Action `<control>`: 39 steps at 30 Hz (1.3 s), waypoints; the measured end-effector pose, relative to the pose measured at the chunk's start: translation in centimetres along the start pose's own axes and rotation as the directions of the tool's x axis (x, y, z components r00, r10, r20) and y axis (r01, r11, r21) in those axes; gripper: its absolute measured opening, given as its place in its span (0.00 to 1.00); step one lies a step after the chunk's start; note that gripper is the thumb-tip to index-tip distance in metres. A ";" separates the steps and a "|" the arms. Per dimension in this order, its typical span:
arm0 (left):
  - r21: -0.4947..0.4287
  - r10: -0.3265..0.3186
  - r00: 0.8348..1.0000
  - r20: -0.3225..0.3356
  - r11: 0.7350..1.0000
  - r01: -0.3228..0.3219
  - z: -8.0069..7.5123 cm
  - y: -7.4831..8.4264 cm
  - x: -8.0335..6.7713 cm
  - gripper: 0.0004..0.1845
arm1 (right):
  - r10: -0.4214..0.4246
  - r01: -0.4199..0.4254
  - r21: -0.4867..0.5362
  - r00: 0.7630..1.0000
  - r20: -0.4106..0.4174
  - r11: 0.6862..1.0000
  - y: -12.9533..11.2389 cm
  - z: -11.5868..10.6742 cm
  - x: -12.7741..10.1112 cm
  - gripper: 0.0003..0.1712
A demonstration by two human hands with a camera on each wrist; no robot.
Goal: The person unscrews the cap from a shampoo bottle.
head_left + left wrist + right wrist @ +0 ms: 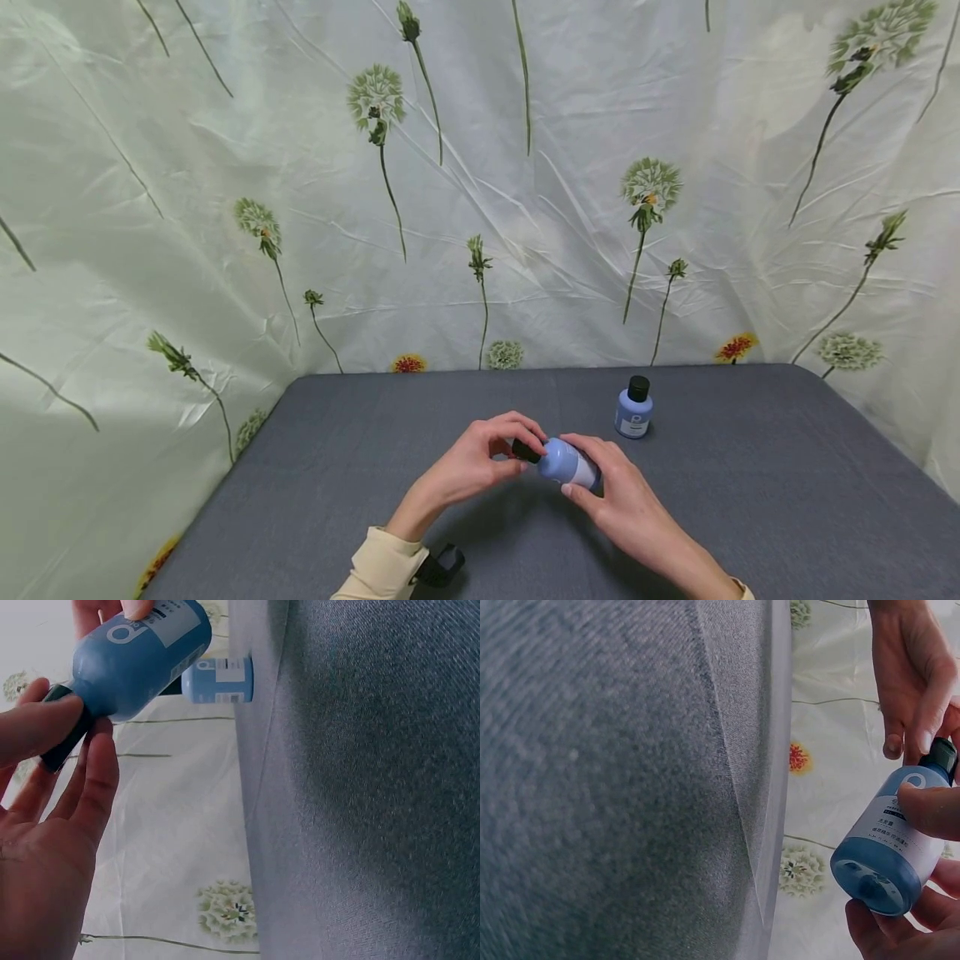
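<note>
A small blue bottle (567, 463) with a white label and a black cap is held tilted above the table, its cap toward the left. My right hand (626, 500) grips the bottle's body, thumb across the label in the right wrist view. With thumb and fingers my left hand (480, 458) pinches the black cap (66, 727), which sits at the bottle's neck. The bottle's underside (876, 885) faces the right wrist camera. Farther back on the right, a second blue bottle (633, 414) with a black cap stands upright, apart from both hands.
A dark grey cloth covers the table (360, 433). Behind it and along the sides hangs a pale curtain (555, 208) printed with dandelions. At the left cuff a black strap-like device (441, 567) shows near the table surface.
</note>
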State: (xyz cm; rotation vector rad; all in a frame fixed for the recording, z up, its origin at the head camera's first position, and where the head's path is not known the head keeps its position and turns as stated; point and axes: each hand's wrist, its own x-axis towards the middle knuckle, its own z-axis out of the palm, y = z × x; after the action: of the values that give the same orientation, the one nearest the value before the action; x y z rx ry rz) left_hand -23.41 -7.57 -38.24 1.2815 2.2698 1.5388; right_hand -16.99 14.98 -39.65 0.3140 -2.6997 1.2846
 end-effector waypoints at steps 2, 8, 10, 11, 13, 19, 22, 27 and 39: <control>0.007 -0.018 1.000 -0.007 1.000 0.018 0.0 0.0 0.0 0.15 | 0.004 -0.004 -0.002 1.000 0.004 1.000 -0.1 0.0 0.0 0.33; 0.047 -0.111 0.993 -0.038 0.993 0.112 0.0 0.5 0.0 0.14 | 0.016 -0.016 -0.010 1.000 0.001 1.000 -0.3 0.1 0.0 0.33; 0.052 -0.129 0.990 -0.050 0.990 0.131 0.0 0.5 0.0 0.13 | 0.017 -0.017 -0.013 1.000 0.002 1.000 -0.4 0.1 0.0 0.33; 0.053 -0.138 0.989 -0.058 0.989 0.141 0.0 0.6 0.0 0.13 | 0.018 -0.018 -0.015 1.000 0.003 1.000 -0.4 0.1 -0.1 0.33; 0.053 -0.152 0.986 -0.073 0.986 0.156 -0.1 0.6 0.0 0.13 | 0.020 -0.020 -0.022 1.000 0.001 1.000 -0.4 0.1 -0.1 0.32; 0.054 -0.158 0.982 -0.107 0.985 0.164 -0.6 0.8 -0.1 0.12 | 0.014 -0.015 -0.040 1.000 -0.023 0.999 -0.2 0.2 0.1 0.32; 0.036 -0.167 0.979 -0.117 0.984 0.172 -0.7 0.8 -0.1 0.11 | 0.014 -0.016 -0.045 1.000 -0.026 0.999 -0.1 0.3 0.1 0.32; 0.033 -0.177 0.974 -0.139 0.983 0.183 -0.9 0.8 -0.2 0.12 | 0.015 -0.015 -0.047 1.000 -0.020 0.999 0.0 0.3 0.1 0.32; 0.072 -0.179 0.970 -0.163 0.979 0.193 -1.4 0.7 -0.4 0.13 | 0.068 -0.068 0.019 0.998 0.016 0.998 0.0 0.3 0.3 0.32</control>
State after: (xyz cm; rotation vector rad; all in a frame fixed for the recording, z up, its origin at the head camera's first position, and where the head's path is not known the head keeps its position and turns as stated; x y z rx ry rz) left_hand -23.52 -8.76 -37.14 0.9622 2.4969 1.5387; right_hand -17.34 14.68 -39.81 0.2370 -2.7344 1.3323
